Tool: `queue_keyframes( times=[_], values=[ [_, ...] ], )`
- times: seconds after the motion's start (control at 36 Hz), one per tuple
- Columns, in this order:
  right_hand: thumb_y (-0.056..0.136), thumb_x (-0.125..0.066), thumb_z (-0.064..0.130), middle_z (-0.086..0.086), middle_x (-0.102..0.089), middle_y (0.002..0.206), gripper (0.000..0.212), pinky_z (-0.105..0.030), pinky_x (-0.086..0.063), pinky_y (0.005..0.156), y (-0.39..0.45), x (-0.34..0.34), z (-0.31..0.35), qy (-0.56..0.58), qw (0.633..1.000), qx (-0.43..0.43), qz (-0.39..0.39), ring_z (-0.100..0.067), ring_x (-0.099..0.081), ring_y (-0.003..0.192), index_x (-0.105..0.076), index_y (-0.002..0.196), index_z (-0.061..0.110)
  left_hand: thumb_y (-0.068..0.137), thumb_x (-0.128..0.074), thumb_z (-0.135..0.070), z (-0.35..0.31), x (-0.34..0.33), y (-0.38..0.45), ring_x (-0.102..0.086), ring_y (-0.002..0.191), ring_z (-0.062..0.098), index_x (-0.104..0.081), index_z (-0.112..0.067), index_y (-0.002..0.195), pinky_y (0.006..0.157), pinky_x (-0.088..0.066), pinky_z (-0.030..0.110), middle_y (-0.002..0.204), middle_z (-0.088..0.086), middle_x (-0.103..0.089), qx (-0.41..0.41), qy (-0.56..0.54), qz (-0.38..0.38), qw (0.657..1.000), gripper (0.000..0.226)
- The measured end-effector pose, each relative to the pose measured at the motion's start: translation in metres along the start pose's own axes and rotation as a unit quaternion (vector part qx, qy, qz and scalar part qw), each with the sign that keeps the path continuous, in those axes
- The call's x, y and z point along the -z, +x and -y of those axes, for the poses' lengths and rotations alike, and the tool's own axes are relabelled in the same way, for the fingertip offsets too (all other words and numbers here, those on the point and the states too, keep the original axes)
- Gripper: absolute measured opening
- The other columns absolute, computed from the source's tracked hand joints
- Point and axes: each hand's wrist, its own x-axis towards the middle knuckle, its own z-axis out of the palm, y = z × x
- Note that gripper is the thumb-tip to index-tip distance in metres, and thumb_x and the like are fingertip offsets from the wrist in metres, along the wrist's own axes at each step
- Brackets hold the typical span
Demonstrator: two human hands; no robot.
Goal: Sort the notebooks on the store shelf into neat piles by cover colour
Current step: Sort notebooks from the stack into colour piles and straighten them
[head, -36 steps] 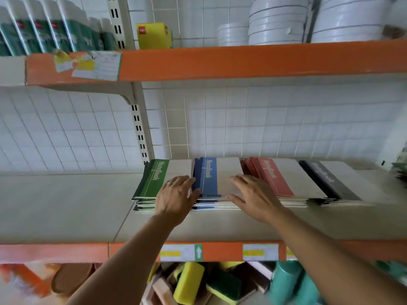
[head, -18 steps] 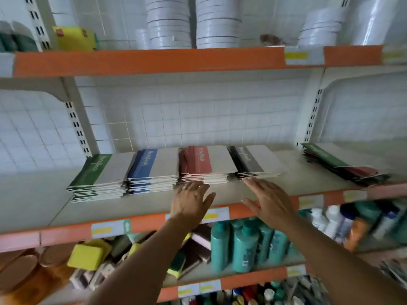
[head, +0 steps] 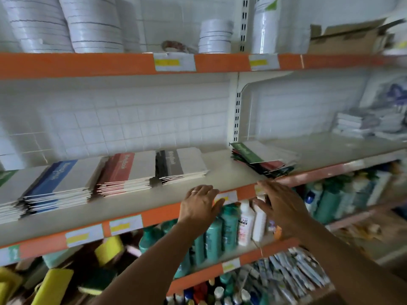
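Shop: price-tagged shelves (head: 141,64) of stock.

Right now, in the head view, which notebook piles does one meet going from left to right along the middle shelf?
green pile → blue pile → red pile → black pile → mixed unsorted pile, green on top, set apart to the right.

Landmark: the perforated white metal upright (head: 237,115) between the shelf bays. Above and left of it stand stacks of white round plastic tubs (head: 92,23), with a shorter white stack (head: 214,37) nearer the upright. Above and right sits an open brown cardboard box (head: 345,39). Far right of it, folded white and grey packets (head: 370,125) lie piled. Below it stand teal plastic bottles (head: 229,225) and a white bottle (head: 246,223). Below and far left lie yellow sponges (head: 51,285). Motion blur obscures finer detail.
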Motion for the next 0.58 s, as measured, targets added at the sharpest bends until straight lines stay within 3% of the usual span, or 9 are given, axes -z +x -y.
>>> queue_keyframes(
  times=[0.08, 0.36, 0.58],
  values=[
    [0.096, -0.039, 0.053, 0.001, -0.039, 0.15, 0.062, -0.029, -0.028, 0.11, 0.01, 0.0, -0.026, -0.011, 1.0, -0.011, 0.002, -0.017, -0.038, 0.136, -0.028, 0.149, 0.022, 0.097, -0.03, -0.051, -0.011, -0.011, 0.026, -0.036, 0.135, 0.016, -0.05, -0.028, 0.135, 0.11, -0.022, 0.028, 0.143, -0.005, -0.045, -0.005, -0.003, 0.003, 1.0, 0.049],
    [0.096, -0.039, 0.054, 0.0, -0.052, 0.138, 0.062, -0.036, -0.042, 0.102, 0.067, -0.003, -0.082, -0.04, 0.997, -0.058, 0.025, -0.019, -0.051, 0.124, -0.027, 0.148, 0.023, 0.1, -0.034, -0.046, -0.028, -0.044, 0.112, -0.033, 0.136, 0.012, -0.044, -0.032, 0.139, 0.107, -0.024, 0.026, 0.147, -0.009, -0.04, -0.016, -0.004, 0.003, 1.0, 0.042],
    [0.099, -0.035, 0.051, 0.001, -0.04, 0.149, 0.06, -0.034, -0.034, 0.108, 0.114, -0.007, -0.115, -0.025, 0.996, -0.067, 0.061, -0.018, -0.042, 0.132, -0.023, 0.15, 0.024, 0.099, -0.042, -0.031, -0.045, -0.065, 0.169, -0.029, 0.138, 0.015, -0.035, -0.028, 0.145, 0.11, -0.026, 0.031, 0.15, -0.006, -0.036, -0.028, -0.009, 0.027, 0.999, 0.046]
  ],
)
